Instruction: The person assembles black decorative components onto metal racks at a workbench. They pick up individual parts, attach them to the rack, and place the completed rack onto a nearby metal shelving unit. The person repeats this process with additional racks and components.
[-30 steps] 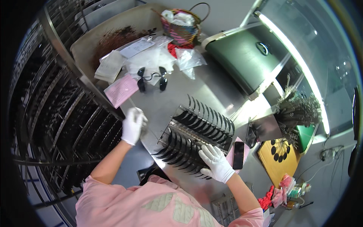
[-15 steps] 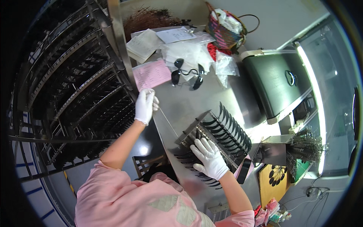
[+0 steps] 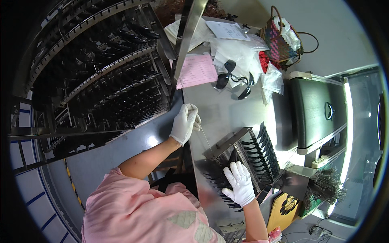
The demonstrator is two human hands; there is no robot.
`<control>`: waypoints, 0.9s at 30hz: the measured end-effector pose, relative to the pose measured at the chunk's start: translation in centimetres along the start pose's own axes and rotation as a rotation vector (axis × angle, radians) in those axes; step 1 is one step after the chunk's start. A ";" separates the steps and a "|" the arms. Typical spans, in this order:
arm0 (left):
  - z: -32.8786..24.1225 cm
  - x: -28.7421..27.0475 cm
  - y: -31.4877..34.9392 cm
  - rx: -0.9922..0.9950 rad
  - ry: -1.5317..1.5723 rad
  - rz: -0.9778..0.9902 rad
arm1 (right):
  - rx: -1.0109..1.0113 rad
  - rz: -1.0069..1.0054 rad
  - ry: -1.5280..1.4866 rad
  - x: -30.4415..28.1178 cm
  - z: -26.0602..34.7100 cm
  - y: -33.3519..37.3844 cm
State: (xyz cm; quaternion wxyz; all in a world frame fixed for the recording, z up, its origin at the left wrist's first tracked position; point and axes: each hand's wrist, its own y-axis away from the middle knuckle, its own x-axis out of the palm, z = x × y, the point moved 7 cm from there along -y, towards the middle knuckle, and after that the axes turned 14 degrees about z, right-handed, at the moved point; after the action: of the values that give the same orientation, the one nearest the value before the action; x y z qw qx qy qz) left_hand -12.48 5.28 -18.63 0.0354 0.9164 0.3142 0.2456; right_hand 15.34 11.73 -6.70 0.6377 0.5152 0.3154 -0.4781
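Note:
My left hand (image 3: 185,124), in a white glove, pinches a thin metal rod (image 3: 205,137) beside the table's left edge. The rod slants down to the near corner of a metal rack (image 3: 227,143); whether its tip sits in the rack I cannot tell. A faint thin line past my fingers toward the pink sheet looks like its other end. Black curved pieces resembling eyeglass temples (image 3: 261,154) stand in rows along the rack. My right hand (image 3: 240,184), also gloved, lies with fingers outstretched on the rack, over the nearer row. Its palm hides part of that row.
Sunglasses (image 3: 233,79), a pink sheet (image 3: 198,72) and plastic bags (image 3: 239,52) lie at the table's far end by a woven basket (image 3: 279,40). A tall rack of black pieces (image 3: 121,73) stands left. A dark green machine (image 3: 314,111) and bundled wires (image 3: 324,186) are right.
The view has swung left, so the table appears farther right. My left hand has come away from the pink sheet, closer to the rack along the rod. My right hand stays on the rack.

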 end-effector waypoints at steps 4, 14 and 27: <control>0.9 0.2 0.4 -0.037 0.047 0.020 | 0.006 0.002 0.015 0.3 -0.1 0.1; 1.9 0.8 2.8 -0.206 0.163 0.062 | -0.004 0.031 -0.009 0.5 0.0 -0.3; 0.1 0.3 3.6 -0.227 0.068 0.066 | 0.026 0.048 -0.029 0.7 0.0 1.4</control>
State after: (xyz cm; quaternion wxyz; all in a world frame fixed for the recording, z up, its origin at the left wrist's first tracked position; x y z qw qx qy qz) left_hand -10.23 2.62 -17.84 0.1202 0.9074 0.2549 0.3117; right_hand 16.87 11.55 -6.80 0.6469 0.5238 0.2874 -0.4739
